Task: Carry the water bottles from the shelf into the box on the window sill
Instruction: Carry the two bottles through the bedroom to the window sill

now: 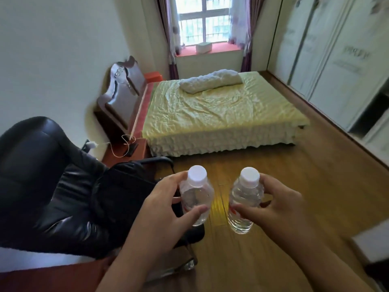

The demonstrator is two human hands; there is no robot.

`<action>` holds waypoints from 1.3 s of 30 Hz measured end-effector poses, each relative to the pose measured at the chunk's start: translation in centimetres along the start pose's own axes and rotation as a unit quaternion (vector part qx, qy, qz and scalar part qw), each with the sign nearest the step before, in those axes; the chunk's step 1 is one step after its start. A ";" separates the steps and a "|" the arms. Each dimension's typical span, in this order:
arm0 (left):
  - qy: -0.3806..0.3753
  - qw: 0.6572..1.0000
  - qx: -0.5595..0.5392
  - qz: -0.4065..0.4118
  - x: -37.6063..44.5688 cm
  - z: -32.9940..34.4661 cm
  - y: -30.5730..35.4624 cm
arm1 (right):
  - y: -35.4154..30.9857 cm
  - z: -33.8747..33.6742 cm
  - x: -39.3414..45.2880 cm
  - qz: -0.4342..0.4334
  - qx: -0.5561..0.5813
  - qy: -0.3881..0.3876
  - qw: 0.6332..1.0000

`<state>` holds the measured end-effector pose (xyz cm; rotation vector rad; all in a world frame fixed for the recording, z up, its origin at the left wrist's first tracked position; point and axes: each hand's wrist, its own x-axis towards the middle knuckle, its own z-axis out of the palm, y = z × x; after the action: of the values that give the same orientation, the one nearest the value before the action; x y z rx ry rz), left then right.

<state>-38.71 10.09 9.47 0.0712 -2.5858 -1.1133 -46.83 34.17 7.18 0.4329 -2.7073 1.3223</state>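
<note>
The left hand (pixel 166 204) grips one clear ribbed plastic bottle (pixel 196 199), the right hand (pixel 280 209) its white-capped twin (pixel 245 204), both upright at 6 o'clock; the pale box (pixel 203 47) sits on the red sill (pixel 223 48) at 12 o'clock.

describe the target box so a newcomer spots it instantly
Look to the window at the far end, past the bed. On its red sill sits a small pale box, the only thing resting there, midway between the curtains.

Box (pixel 203 47) on far window sill (pixel 223 48), upper centre, too small to show contents; black chair (pixel 42 186) cut off at left edge; bottle labels hidden behind fingers.
</note>
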 end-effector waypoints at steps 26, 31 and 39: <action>-0.246 0.940 -0.101 0.214 25.3 12.8 2.0 | 5.3 -5.1 7.8 0.242 -0.070 0.228 0.940; -0.284 0.924 -0.103 0.236 27.4 15.0 1.7 | 6.0 -4.4 7.8 0.287 -0.064 0.250 0.923; -0.303 0.917 -0.096 0.243 30.2 18.5 2.1 | 8.6 -5.6 9.7 0.326 -0.055 0.273 0.904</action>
<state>-72.97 19.30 7.31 -1.0595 -2.7148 -1.3202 -58.84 41.58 6.17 -0.8095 -2.4651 1.1417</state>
